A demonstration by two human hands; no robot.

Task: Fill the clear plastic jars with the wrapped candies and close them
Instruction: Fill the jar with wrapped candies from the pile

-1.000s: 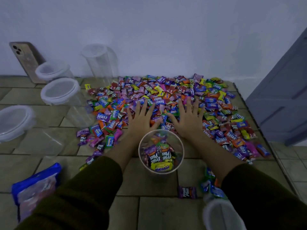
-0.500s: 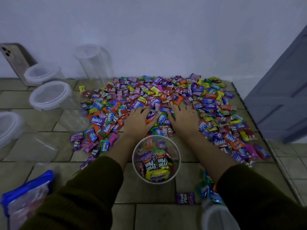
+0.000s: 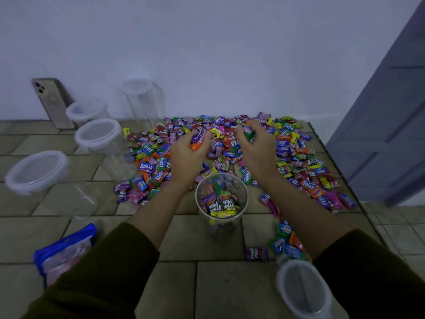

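Change from the earlier frames: one second ago both hands lay flat, palms down, fingers spread on the pile of wrapped candies [image 3: 299, 162]. Half a second ago the fingers were bent into the pile. Now both hands are raised off it, each with candies gathered in it. The open jar stands at the same place between the forearms.

Left hand [image 3: 189, 155]: the back of the hand faces the camera. The fingers are curled tight round a clump of candies, and an orange and a purple wrapper show at the thumb side. The forearm passes just left of the open jar.

Open clear plastic jar [image 3: 226, 229]: upright on the tiled floor [image 3: 207, 284] at the near edge of the pile, partly filled with candies.

Right hand [image 3: 256, 150]: above the pile, beyond the jar and to its right. The fingers are curled inward round candies, and a green wrapper shows between fingers and thumb.

Surroundings: four lidded clear jars [image 3: 99, 134] stand at the left, well apart from the hands. A phone [image 3: 49, 100] leans against the wall behind them. A blue bag [image 3: 64, 249] lies beside the left sleeve.
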